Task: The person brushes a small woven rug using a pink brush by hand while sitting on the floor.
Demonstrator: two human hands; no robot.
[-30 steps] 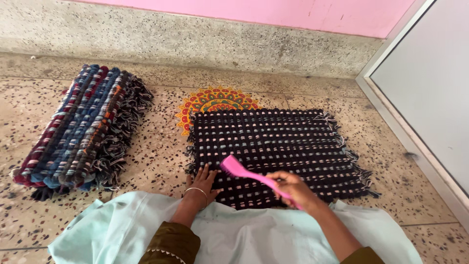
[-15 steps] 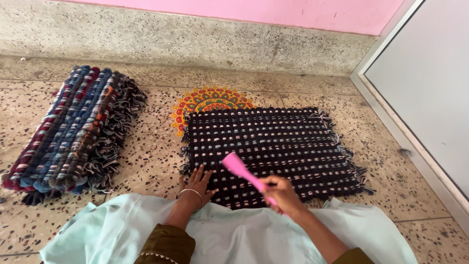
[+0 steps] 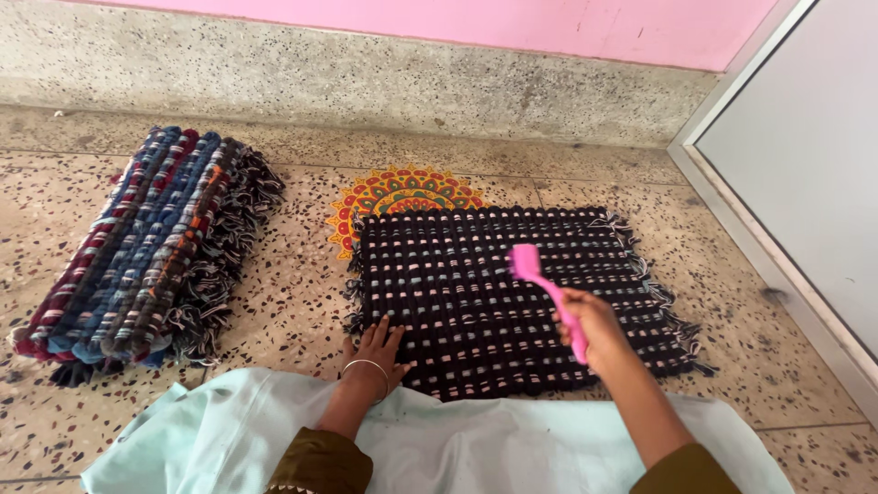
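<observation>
Woven mat: dark mat [image 3: 512,297] lies flat on the terrazzo floor [image 3: 293,302].
Right hand: right hand [image 3: 594,329] over the mat's right half, fingers wrapped shut around the pink brush [image 3: 546,291], head on the weave.
Left hand: left hand [image 3: 375,352] flat, fingers spread, pinning the mat's near-left corner.
Advice: keep that corner pinned; brush along the weave.
Left of mat: folded multicoloured mats [image 3: 146,247].

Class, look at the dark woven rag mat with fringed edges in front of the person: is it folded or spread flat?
Spread flat. The dark woven rag mat lies as one open layer on the speckled floor, fringe showing along both sides.
</observation>
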